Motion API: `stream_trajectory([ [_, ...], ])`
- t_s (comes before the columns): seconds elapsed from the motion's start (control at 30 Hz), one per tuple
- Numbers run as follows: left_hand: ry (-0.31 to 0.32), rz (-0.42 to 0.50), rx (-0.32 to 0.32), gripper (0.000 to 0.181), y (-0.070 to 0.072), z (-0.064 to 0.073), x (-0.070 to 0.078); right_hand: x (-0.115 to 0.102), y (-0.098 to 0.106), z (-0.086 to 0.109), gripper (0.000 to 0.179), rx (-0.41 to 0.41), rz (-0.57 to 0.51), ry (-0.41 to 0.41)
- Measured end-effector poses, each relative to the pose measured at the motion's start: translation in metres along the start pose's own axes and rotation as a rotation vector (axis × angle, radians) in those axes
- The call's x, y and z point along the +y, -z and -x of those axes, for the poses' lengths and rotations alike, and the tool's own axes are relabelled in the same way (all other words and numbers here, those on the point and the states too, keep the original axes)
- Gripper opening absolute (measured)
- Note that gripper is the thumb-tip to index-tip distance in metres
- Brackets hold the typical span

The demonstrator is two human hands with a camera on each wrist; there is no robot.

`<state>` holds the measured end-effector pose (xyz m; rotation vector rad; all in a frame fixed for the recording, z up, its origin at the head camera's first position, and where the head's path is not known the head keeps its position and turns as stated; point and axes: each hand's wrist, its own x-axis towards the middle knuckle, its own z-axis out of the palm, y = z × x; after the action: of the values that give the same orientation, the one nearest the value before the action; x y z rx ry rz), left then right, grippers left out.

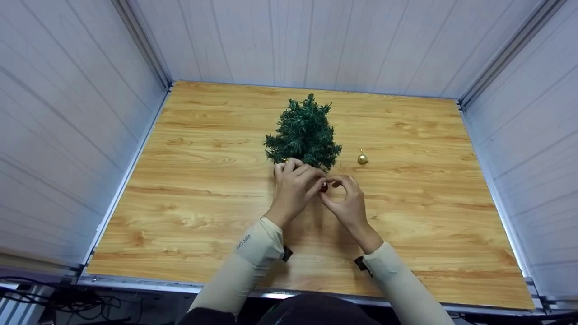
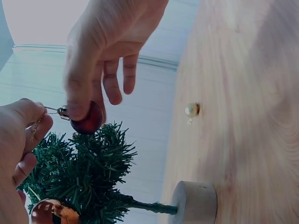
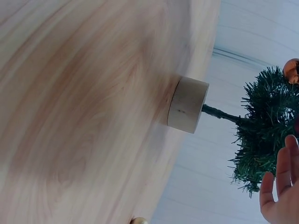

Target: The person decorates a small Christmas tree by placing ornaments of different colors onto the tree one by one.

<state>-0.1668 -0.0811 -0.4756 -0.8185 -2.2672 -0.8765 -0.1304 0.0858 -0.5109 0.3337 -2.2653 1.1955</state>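
Dark lettering [image 1: 244, 242] on left sleeve [image 1: 261, 248], apparently "Let's Slim"; small, blurred.

Left forearm [image 1: 237, 275] slants up and right from bottom edge, right forearm [image 1: 404, 282] up and left; both converge near centre of frame. Left hand [image 1: 292, 192] back upward, thumb and forefinger pinched together. Right hand [image 1: 351, 203] just right of it, thumb and forefinger bowed into ring, pinching; its 2 outer fingers [image 2: 112, 84] hang loose, upper middle of left wrist view.
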Motion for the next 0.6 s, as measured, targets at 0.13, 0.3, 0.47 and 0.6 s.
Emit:
stream_trajectory([
  [0.13,-0.002,0.002,0.003,0.009,0.0,0.003,-0.001,-0.004,0.003,-0.004,0.025,0.018,-0.041,0.012],
  [0.3,-0.007,0.017,0.021,0.012,0.0,0.006,-0.001,-0.015,0.005,-0.01,0.02,0.032,-0.057,0.027],
  [0.47,0.001,0.025,0.017,0.014,-0.001,0.007,-0.001,-0.029,0.005,-0.013,0.015,0.065,-0.077,0.026],
  [0.6,0.019,0.023,0.004,0.014,-0.001,0.01,-0.001,-0.029,0.004,-0.014,0.013,0.086,-0.093,0.029],
])
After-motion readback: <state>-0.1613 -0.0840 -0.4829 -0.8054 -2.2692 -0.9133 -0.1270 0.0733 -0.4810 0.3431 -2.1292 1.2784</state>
